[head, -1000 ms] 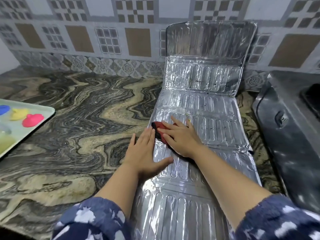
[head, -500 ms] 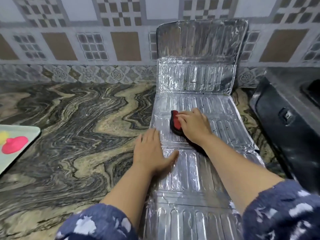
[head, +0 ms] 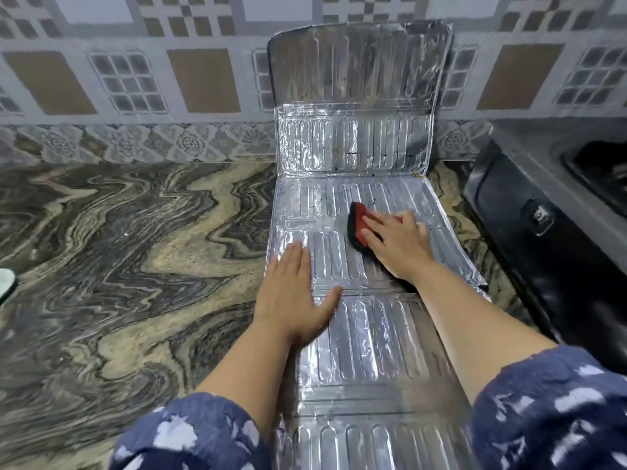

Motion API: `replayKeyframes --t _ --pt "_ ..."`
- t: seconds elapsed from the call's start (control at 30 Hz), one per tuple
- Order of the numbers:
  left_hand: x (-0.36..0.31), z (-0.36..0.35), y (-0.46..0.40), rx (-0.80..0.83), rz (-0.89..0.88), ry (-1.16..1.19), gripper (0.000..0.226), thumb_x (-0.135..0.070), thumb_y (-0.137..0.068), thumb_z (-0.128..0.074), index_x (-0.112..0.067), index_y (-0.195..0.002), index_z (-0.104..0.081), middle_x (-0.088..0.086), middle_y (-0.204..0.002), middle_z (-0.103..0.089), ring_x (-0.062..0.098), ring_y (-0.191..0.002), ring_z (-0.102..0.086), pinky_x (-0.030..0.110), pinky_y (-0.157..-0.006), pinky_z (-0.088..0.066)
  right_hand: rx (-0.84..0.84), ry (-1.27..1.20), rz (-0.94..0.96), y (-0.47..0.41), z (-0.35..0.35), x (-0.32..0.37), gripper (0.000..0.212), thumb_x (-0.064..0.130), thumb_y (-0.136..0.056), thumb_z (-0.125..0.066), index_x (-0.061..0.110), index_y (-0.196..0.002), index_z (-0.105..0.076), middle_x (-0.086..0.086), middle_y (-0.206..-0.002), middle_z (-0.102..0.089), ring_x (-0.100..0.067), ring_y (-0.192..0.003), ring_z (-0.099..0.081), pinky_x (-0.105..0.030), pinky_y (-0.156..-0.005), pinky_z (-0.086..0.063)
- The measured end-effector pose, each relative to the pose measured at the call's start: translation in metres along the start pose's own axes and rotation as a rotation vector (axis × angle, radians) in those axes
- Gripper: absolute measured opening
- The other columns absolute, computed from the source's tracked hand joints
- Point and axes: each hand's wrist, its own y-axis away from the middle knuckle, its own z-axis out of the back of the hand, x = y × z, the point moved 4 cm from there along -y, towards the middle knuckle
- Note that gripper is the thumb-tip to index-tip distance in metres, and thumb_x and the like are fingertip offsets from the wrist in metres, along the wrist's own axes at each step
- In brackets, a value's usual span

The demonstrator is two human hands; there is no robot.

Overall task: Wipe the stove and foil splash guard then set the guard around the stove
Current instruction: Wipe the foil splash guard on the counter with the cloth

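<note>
Foil splash guard [head: 353,205] lies stretched out along the marbled countertop [head: 135,252], its far panels folded up and leaning against the tiled wall [head: 169,79]. From the head view, the person's left hand [head: 295,293] rests flat on the guard's left edge, fingers straight and together, thumb spread across a crease, gripping nothing. The right hand [head: 397,245] presses down on a red-and-black scrub pad [head: 358,225] on the flat panel just below the upright fold, fingers laid out over the pad's top rather than curled round it. Small dark specks dot the foil near the fold. The black stove [head: 556,232] sits just beside the guard on the right. Both forearms come out of blue patterned sleeves [head: 549,412].
</note>
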Motion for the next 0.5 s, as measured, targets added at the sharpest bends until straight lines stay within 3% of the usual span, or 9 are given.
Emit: replayKeyframes --t 0.2,0.33,0.5 --pt "0.001 -0.002 -0.001 0.007 -0.004 -0.014 0.098 -0.073 -0.079 0.001 -0.007 -0.152 0.006 0.009 -0.161 0.011 0.019 -0.148 0.012 0.04 -0.122 -0.001 -0.052 0.016 -0.196 0.012 0.01 -0.042 0.049 0.051 -0.097 -0.023 0.036 -0.141 -0.039 0.016 -0.151 -0.033 -0.022 -0.129 -0.028 -0.043 -0.103 -0.022" --pt "0.001 -0.002 0.002 0.0 -0.006 -0.016 0.1 -0.073 -0.077 0.002 -0.008 -0.153 0.004 0.008 -0.161 0.009 0.018 -0.149 0.01 0.04 -0.122 -0.002 -0.031 0.026 -0.2 0.028 0.014 -0.045 0.051 0.05 -0.097 -0.02 0.033 -0.144 -0.035 0.014 -0.153 -0.029 -0.023 -0.133 -0.025 -0.045 -0.107 -0.021" --pt "0.003 -0.004 0.014 -0.002 -0.026 -0.03 0.099 -0.073 -0.078 0.0 -0.008 -0.153 0.002 0.007 -0.161 0.009 0.018 -0.149 0.009 0.039 -0.122 -0.001 0.005 0.068 -0.18 0.048 0.011 -0.044 0.07 0.069 -0.087 -0.019 0.032 -0.146 -0.03 0.012 -0.155 -0.025 -0.025 -0.14 -0.021 -0.05 -0.113 -0.018"
